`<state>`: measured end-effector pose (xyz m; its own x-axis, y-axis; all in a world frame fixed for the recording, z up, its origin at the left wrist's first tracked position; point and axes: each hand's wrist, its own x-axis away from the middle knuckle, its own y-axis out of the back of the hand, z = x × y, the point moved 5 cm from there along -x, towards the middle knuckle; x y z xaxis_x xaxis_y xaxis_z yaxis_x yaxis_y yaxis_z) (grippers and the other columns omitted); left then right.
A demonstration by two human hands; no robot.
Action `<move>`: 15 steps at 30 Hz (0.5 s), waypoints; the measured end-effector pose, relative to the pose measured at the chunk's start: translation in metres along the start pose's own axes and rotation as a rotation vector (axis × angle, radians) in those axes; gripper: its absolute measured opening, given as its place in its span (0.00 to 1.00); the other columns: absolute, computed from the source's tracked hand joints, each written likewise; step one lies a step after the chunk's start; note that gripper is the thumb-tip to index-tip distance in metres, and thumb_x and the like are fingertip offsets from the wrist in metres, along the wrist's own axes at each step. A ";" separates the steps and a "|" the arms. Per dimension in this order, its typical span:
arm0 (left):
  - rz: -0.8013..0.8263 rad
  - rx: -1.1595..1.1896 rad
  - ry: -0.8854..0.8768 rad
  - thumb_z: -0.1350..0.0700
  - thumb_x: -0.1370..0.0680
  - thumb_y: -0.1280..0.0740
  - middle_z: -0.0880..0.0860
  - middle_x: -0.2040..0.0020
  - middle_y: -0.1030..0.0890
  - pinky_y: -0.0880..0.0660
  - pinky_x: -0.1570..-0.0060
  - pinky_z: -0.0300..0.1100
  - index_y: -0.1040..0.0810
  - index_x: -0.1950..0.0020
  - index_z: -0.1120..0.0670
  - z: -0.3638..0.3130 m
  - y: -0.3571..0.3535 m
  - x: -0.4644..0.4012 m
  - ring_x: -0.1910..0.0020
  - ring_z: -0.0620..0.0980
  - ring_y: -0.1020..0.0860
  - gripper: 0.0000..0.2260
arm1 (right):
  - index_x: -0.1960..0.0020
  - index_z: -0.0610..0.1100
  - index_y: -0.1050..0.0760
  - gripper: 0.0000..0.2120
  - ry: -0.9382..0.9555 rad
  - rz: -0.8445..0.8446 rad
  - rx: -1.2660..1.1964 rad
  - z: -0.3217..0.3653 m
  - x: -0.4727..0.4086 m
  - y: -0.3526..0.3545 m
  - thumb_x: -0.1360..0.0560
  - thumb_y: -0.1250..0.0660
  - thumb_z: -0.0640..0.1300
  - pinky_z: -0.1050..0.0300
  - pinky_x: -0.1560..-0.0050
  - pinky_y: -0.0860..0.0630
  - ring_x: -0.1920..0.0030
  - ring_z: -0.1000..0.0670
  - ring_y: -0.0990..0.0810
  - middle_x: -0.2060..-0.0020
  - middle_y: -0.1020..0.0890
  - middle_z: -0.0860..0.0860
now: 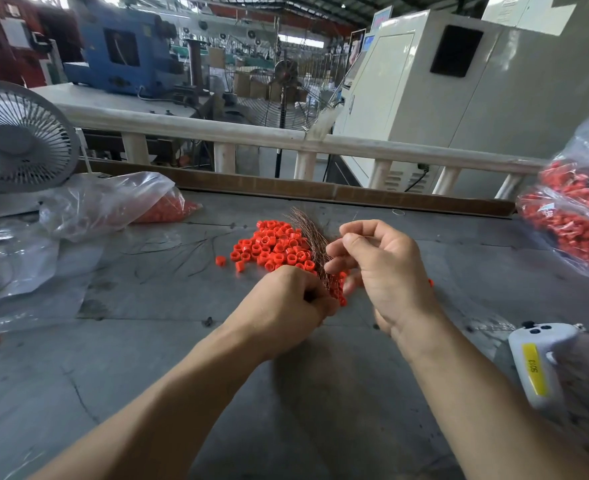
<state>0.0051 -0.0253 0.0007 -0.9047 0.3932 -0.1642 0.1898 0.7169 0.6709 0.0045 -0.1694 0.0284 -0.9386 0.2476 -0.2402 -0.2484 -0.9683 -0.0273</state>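
A pile of small red plastic rings (pixel 272 245) lies on the grey table (pixel 147 358). A bundle of thin copper-coloured wires (pixel 308 233) fans up and away from my hands over the pile. My left hand (pixel 286 306) grips the lower end of that bundle, fingers curled tight. My right hand (pixel 379 268) is just to its right, thumb and fingers curled and pinching at the wires; what sits between the fingertips is too fine to make out.
A clear bag with red rings (pixel 113 206) lies at the left beside a white fan (pixel 19 140). Bags of red parts (pixel 577 216) are stacked at the right. A white handheld device (pixel 539 362) lies near the right edge. Loose dark wires (pixel 172 247) are scattered left of the pile.
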 end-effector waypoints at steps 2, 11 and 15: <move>0.028 0.047 -0.012 0.50 0.21 0.28 0.49 0.65 0.16 0.21 0.60 0.44 0.16 0.61 0.53 -0.001 -0.001 0.001 0.66 0.44 0.20 0.11 | 0.50 0.42 0.22 0.07 -0.013 -0.035 0.004 -0.001 -0.001 0.003 0.18 0.36 0.35 0.61 0.79 0.29 0.71 0.50 0.19 0.67 0.15 0.47; -0.406 -0.171 0.219 0.52 0.22 0.32 0.46 0.62 0.18 0.23 0.58 0.45 0.18 0.58 0.50 0.035 0.043 0.000 0.60 0.49 0.20 0.07 | 0.52 0.43 0.19 0.07 -0.061 -0.121 0.039 -0.004 -0.006 0.018 0.18 0.35 0.37 0.63 0.80 0.33 0.75 0.55 0.24 0.70 0.17 0.50; -0.397 -0.258 0.212 0.52 0.23 0.30 0.44 0.58 0.19 0.26 0.57 0.44 0.18 0.56 0.47 0.038 0.040 0.001 0.55 0.48 0.22 0.03 | 0.54 0.43 0.18 0.07 -0.044 -0.118 0.073 -0.004 -0.006 0.018 0.19 0.33 0.38 0.63 0.80 0.35 0.76 0.55 0.27 0.71 0.19 0.52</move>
<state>0.0266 0.0259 -0.0004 -0.9505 -0.0249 -0.3097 -0.2595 0.6115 0.7475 0.0067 -0.1884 0.0251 -0.9111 0.3623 -0.1965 -0.3729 -0.9277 0.0186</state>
